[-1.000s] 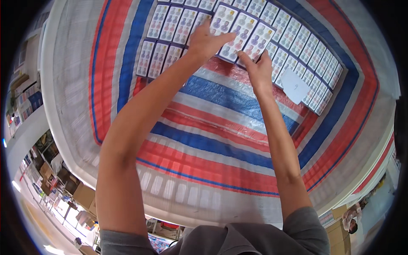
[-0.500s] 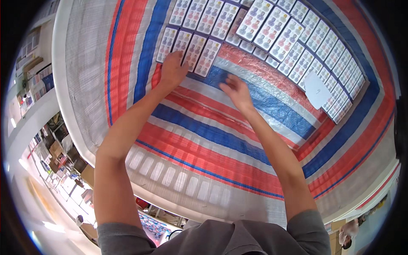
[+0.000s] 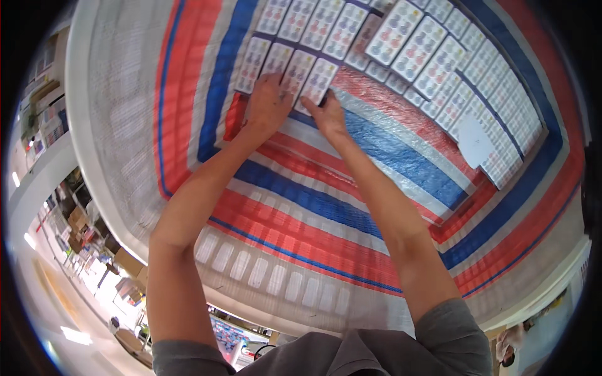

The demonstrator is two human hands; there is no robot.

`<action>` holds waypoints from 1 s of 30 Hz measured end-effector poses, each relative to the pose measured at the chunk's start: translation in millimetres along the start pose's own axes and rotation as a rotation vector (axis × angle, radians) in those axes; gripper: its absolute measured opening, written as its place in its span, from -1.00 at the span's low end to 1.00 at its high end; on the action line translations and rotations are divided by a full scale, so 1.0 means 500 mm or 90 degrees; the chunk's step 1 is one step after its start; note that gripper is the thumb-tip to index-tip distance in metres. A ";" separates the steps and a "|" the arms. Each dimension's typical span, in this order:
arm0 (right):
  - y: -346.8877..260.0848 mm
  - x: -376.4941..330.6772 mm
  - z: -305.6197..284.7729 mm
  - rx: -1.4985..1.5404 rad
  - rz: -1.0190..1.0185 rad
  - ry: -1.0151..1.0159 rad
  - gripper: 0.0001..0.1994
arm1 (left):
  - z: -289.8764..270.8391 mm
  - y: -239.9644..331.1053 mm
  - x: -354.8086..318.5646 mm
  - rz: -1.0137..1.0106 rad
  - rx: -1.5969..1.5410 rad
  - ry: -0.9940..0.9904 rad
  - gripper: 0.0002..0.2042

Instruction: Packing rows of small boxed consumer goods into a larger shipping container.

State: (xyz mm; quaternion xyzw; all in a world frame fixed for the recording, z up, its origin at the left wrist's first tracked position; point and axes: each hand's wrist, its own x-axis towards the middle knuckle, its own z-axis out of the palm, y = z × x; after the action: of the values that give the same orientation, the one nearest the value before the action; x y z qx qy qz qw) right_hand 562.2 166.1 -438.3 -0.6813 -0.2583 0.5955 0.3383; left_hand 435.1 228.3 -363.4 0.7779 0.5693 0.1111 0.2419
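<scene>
My left hand (image 3: 268,105) lies over the near ends of the middle packs in the front row, fingers stretched and thumb apart, partly covering a flat white pack (image 3: 278,59). My right hand (image 3: 328,116) is at the near right corner of the row's rightmost pack (image 3: 318,83). Its thumb touches the near end and its fingers spread along the right side; the fingertips are partly hidden. These packs have dark edges and rounded pictures in pale red, blue and grey. Another pack (image 3: 252,62) lies at the row's left end. Neither hand visibly lifts anything.
More packs (image 3: 301,19) lie in rows behind, with a raised group (image 3: 411,47) to the right. A white paper slip (image 3: 475,139) rests on the right-hand packs. Beneath is a striped red, white and blue woven sheet (image 3: 301,191). A person (image 3: 509,344) shows at lower right.
My right hand has moved left and slightly forward, from above the bare sheet to the rightmost pack's corner. My left hand stays on the front row. The view has shifted slightly.
</scene>
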 end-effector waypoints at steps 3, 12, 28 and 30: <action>-0.027 -0.029 0.059 -0.067 0.037 0.009 -0.44 | -0.017 -0.010 -0.020 -0.055 0.020 -0.112 -0.63; -0.026 -0.011 0.014 -0.104 0.014 -0.002 -0.44 | -0.019 -0.012 -0.008 -0.049 0.094 0.007 -0.55; -0.008 -0.023 0.003 0.049 0.065 0.038 -0.46 | -0.029 -0.037 0.056 -0.378 -0.208 -0.074 -0.46; -0.014 -0.055 0.006 -0.001 0.080 0.066 -0.45 | -0.039 -0.034 0.014 -0.372 -0.196 -0.066 -0.45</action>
State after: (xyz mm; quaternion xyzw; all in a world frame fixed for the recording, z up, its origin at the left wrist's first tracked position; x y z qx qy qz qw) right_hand 555.0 150.2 -415.5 -0.7265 -0.1977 0.5792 0.3123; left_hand 414.5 243.7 -356.2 0.5408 0.7316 0.0817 0.4070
